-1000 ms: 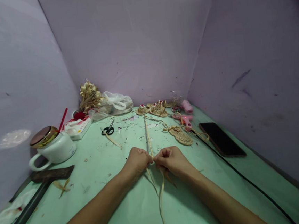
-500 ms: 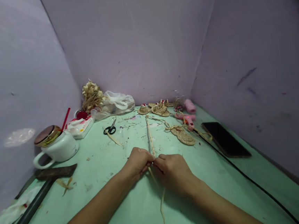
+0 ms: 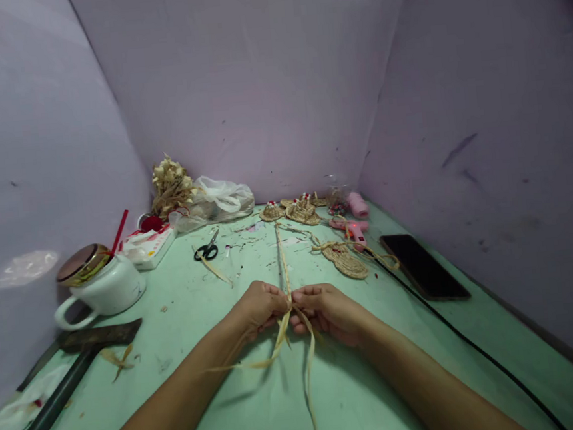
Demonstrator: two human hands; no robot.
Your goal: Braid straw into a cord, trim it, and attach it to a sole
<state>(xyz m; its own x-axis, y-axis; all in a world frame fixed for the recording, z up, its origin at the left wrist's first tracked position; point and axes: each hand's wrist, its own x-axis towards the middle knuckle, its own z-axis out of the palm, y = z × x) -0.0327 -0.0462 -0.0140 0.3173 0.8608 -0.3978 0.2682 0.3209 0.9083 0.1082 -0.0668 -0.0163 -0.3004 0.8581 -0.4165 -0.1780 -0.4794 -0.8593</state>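
A thin braid of pale straw-like fibre runs from the far middle of the table toward me. At its near end my left hand pinches the fibre strands, fingers closed. Close against it on the right, my right hand pinches strands at the same spot. Loose flat strands trail below the hands, one toward the left over my forearm and others toward the table's near edge. A coiled braided sole shape lies beyond my right hand, with a length of braid on it.
Left are a hammer, a white mug with a gold-rimmed lid, a tissue box and black scissors. Right are a phone, a pink glue gun with its black cord and pink thread. Woven pieces sit behind.
My hands have turned slightly, showing more of the fingers. Loose strands now spread below them, one swinging out to the left. The view has shifted a little.
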